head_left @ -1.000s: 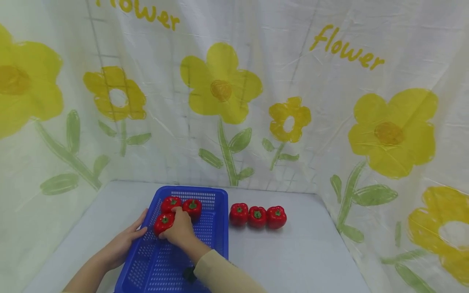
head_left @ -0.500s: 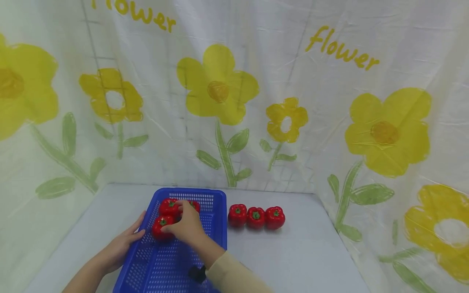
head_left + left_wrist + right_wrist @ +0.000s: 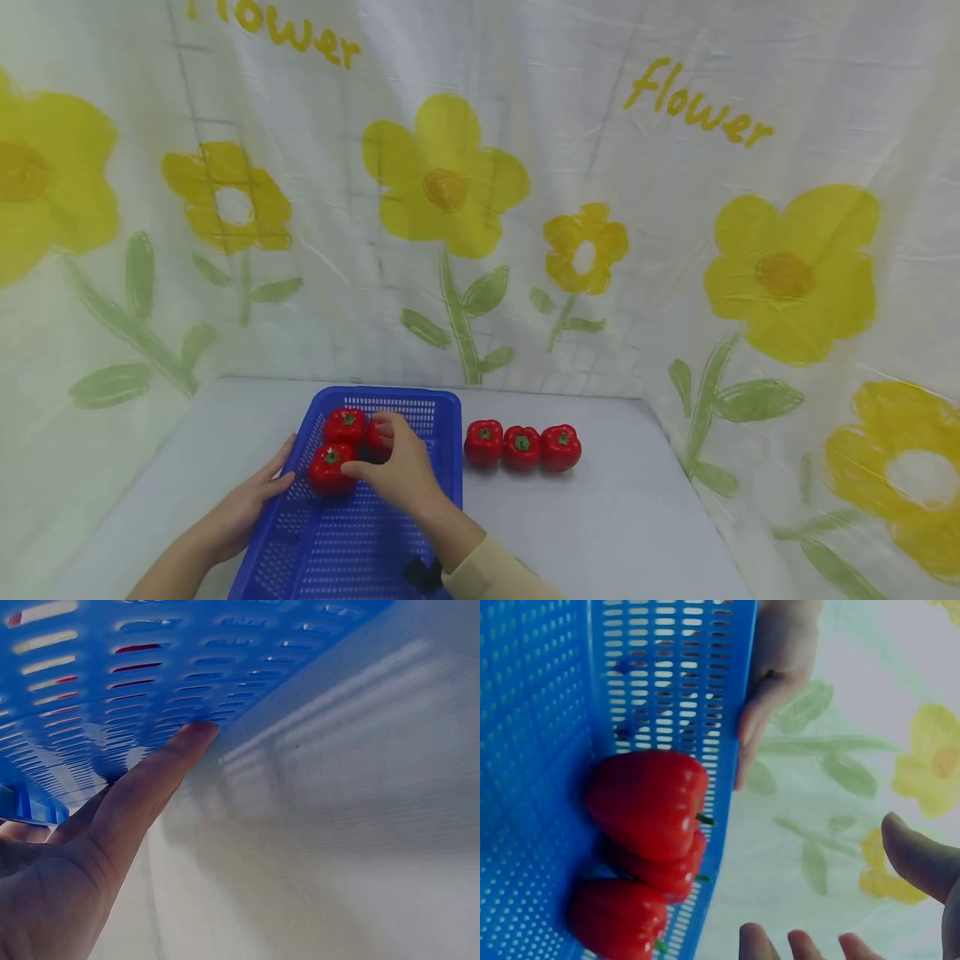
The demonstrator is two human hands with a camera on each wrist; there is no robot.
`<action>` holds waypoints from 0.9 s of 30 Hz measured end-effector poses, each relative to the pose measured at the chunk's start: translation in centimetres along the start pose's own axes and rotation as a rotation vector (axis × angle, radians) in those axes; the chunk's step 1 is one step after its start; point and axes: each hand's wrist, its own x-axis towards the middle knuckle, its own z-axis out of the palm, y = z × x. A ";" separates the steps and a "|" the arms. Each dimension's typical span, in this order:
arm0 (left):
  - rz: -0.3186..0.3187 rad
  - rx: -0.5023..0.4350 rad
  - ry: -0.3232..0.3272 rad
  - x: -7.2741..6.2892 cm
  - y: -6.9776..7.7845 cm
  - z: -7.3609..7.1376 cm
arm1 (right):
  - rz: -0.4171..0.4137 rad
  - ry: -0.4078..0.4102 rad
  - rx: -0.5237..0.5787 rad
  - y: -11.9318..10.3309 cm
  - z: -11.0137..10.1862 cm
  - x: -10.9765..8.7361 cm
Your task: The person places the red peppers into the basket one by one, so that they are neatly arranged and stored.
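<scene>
Three red bell peppers, including the front one (image 3: 332,469) and the back left one (image 3: 346,425), sit in the far left part of a blue perforated plastic basket (image 3: 735,735). My right hand (image 3: 407,475) is over the basket with thumb and fingers spread apart, and nothing is between them in the right wrist view. In the head view it partly hides the third bell pepper (image 3: 377,437). My left hand (image 3: 112,832) rests against the outside of the basket's left wall, its fingers extended along the perforated side.
To the right of the basket, three more red bell peppers stand in a row on the white table (image 3: 600,533), the middle one (image 3: 522,448) slightly nearer. A white curtain (image 3: 330,333) with yellow flowers hangs behind the table.
My right hand has come off the bell peppers, its fingers spreading and moving slightly to the right. The left hand stays against the basket's side. The view has shifted slightly.
</scene>
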 end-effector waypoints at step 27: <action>-0.005 0.002 0.028 -0.2 0.1 0.0 | -0.073 0.082 0.066 2.5 -6.0 -2.4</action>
